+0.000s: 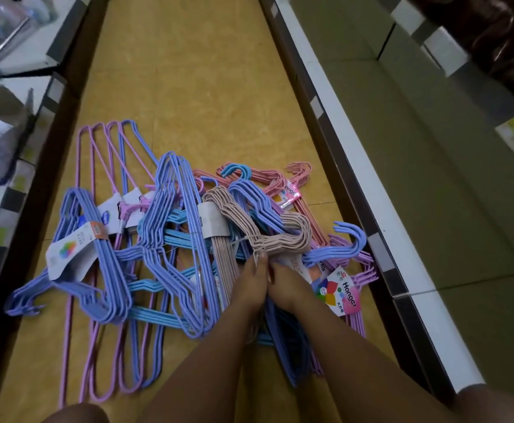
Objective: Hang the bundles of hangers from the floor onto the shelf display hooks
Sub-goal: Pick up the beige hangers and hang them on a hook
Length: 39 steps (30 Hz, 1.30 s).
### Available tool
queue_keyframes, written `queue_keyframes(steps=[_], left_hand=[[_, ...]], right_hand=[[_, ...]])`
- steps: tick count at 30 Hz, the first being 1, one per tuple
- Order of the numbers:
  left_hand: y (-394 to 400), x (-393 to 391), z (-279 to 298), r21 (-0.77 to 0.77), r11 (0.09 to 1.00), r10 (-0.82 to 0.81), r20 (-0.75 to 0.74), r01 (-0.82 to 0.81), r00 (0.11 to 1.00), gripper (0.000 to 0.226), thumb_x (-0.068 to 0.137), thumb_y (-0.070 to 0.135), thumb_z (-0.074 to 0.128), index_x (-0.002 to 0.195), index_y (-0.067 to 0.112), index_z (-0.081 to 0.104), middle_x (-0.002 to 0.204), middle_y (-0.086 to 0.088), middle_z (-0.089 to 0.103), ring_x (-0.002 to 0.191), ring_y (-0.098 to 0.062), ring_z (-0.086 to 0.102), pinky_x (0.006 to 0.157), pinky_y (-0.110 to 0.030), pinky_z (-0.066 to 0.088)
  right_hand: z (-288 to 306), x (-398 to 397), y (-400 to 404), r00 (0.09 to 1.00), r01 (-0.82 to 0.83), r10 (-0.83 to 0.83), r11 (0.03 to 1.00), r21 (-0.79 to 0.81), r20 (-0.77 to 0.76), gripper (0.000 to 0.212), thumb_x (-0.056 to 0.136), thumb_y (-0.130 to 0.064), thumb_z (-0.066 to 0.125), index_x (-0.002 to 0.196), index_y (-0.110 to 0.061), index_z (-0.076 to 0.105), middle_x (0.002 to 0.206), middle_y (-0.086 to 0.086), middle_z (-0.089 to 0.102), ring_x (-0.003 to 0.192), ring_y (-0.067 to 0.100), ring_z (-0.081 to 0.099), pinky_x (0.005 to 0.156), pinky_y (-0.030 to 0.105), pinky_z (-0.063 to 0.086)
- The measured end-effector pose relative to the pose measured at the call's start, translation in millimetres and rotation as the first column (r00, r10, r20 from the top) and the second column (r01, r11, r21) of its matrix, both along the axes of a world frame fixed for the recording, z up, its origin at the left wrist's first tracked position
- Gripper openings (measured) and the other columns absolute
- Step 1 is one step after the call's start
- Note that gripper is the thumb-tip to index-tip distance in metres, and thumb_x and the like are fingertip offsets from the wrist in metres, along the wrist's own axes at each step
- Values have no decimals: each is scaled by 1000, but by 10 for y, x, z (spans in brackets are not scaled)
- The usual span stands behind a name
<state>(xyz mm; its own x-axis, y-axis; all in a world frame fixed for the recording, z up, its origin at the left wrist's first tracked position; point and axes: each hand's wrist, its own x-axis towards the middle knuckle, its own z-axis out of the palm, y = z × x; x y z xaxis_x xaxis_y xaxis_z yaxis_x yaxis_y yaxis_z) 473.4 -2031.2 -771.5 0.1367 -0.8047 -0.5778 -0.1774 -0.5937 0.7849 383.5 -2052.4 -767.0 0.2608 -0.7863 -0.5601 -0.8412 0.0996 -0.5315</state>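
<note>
Left hand (254, 285) and right hand (286, 286) together, fingers pinching the neck of a beige hanger bundle (267, 230) atop the pile. Around it, blue, pink and purple hanger bundles (112, 270) heaped on the yellow floor (194, 87). Right-side shelf (432, 178) bare; none visibly hung, likely just starting.

hanger bundles (170, 254) on floor (194, 87), between shelves (432, 178)

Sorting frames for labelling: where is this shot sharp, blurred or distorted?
Head view: sharp on both hands, left and right, gripping the beige wire hanger bundle; smeared on the upper-left white shelf; wide-angle bending of the right shelf edge.
</note>
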Motion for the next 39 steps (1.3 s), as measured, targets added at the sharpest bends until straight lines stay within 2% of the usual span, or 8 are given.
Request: queue_keyframes(steps=[8, 13, 15, 17, 19, 23, 30, 39], left_hand=[[-139, -145, 320, 131, 980, 172, -196, -147, 965, 86, 81, 78, 29, 135, 16, 52, 136, -19, 52, 122, -37, 52, 104, -51, 41], [-213, -207, 512, 128, 980, 180, -226, -154, 957, 86, 85, 76, 30, 135, 8, 48, 137, -25, 45, 124, -43, 46, 104, -53, 40], [-219, -195, 581, 46, 987, 157, -123, -153, 980, 67, 94, 62, 31, 120, 7, 59, 119, -21, 60, 108, -37, 57, 93, -43, 48], [-234, -141, 653, -92, 994, 70, 188, -54, 980, 44, 102, 41, 31, 89, 12, 62, 85, -11, 60, 76, -25, 56, 72, -37, 45], [-282, -30, 692, -173, 985, 103, 505, -16, 857, 32, 101, 27, 36, 92, 15, 64, 85, -9, 61, 76, -26, 54, 70, -40, 46], [-404, 217, 738, -119, 993, 92, 668, -16, 739, 35, 95, 15, 44, 129, 18, 52, 130, -8, 48, 121, -29, 42, 97, -43, 40], [-466, 438, 932, 22, 995, -89, 658, 100, 747, 76, 89, 16, 59, 150, 21, 14, 153, -8, 24, 139, -30, 23, 111, -45, 30], [-382, 446, 1852, 301, 868, -496, 583, 396, 644, 74, 93, 21, 54, 152, 27, 11, 157, -4, 20, 144, -30, 15, 114, -57, 13]], right_hand=[[82, -48, -42, 989, 147, -145, 977, 156, -25, 89, 84, -42, 59, 152, -17, 7, 152, 15, 31, 132, 33, 41, 104, 43, 40], [172, -63, -200, 841, 541, -538, 826, 158, -62, 75, 83, -31, 63, 144, -1, 30, 136, 26, 45, 121, 39, 48, 86, 37, 49], [191, -43, -275, 791, 598, -611, 771, 220, -8, 89, 72, -36, 65, 146, -5, 26, 129, 27, 51, 114, 40, 53, 89, 44, 52], [213, -1, -315, 770, 621, -638, 750, 228, 4, 98, 69, -40, 62, 150, -13, 14, 137, 24, 45, 121, 41, 47, 99, 48, 45], [304, 19, -291, 783, 616, -623, 771, 163, -12, 79, 82, -31, 58, 149, -9, 22, 140, 19, 43, 124, 39, 45, 103, 44, 42], [441, -57, -234, 842, 539, -539, 842, -1, -17, 53, 85, -26, 57, 135, -14, 46, 134, 12, 50, 117, 34, 52, 96, 42, 45], [929, -253, -294, 937, 238, -297, 929, -283, -186, 50, 86, -38, 60, 131, -20, 50, 132, 5, 53, 121, 29, 48, 97, 39, 38], [2042, -470, -208, 929, 95, -141, 984, -148, -342, 49, 87, -27, 56, 135, -35, 48, 132, 6, 56, 127, 27, 40, 103, 41, 27]])
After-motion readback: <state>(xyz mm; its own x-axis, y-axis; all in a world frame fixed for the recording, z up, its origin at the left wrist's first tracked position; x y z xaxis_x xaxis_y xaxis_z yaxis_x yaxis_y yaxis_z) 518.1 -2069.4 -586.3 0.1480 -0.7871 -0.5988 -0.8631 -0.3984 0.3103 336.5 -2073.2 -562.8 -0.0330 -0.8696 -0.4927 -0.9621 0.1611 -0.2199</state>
